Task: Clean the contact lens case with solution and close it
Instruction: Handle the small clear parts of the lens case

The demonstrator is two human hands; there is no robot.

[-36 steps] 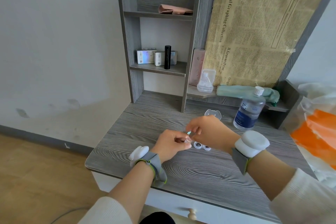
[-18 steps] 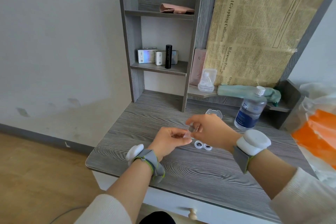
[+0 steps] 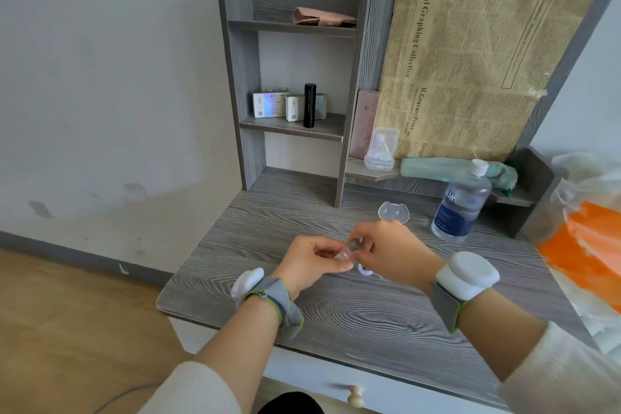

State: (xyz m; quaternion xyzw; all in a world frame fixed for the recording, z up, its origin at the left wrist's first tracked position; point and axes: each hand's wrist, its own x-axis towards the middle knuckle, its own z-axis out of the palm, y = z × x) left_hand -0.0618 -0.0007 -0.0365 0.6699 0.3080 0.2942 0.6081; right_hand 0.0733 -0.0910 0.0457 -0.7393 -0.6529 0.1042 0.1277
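My left hand [image 3: 314, 264] and my right hand [image 3: 391, 254] meet over the middle of the grey desk [image 3: 336, 312]. Between their fingertips they pinch a small clear piece [image 3: 347, 250]; I cannot tell exactly what it is. Just below the hands, a white contact lens case [image 3: 365, 270] lies on the desk, mostly hidden by my right hand. A clear lid-like tray [image 3: 394, 212] lies farther back. The solution bottle [image 3: 460, 208], with a white cap and blue label, stands upright at the right.
A shelf unit [image 3: 289, 124] at the back holds small boxes and a black tube. A clear plastic pack [image 3: 381, 149] and a green cloth [image 3: 453, 168] rest on the low ledge. An orange and white bag [image 3: 591, 245] sits at the right edge.
Both hands have risen slightly off the desk and stayed together; the small piece between the fingers has turned, and its green tip no longer shows.
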